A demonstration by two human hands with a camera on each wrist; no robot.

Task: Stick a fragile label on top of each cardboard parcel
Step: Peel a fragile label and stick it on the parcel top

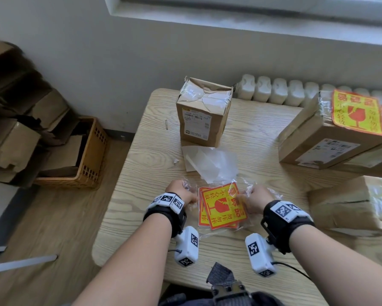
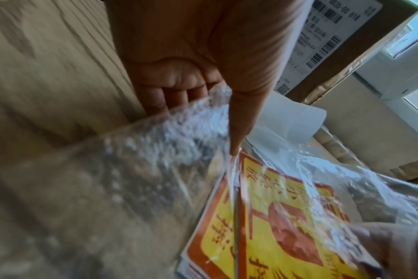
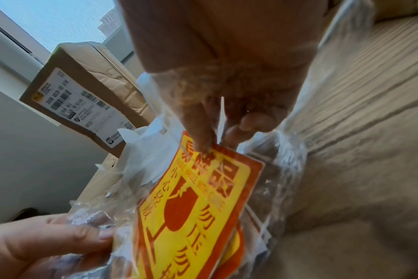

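Yellow-red fragile labels [image 1: 222, 205] stacked in bag, unlabelled upright parcel [image 1: 204, 113]

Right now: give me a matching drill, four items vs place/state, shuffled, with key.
1. left hand
2. right hand
3. upright parcel
4. labelled parcel

A. at table's far edge, top bare
B. pinches top fragile label
C. grips clear bag
D. right side of table, sticker on top

Pairs: 1-C, 2-B, 3-A, 4-D

Glossy paper fragile labels [image 1: 222, 206] lie in a crinkled clear plastic bag [image 2: 136, 151] on a matt wood-grain table [image 1: 154, 151].
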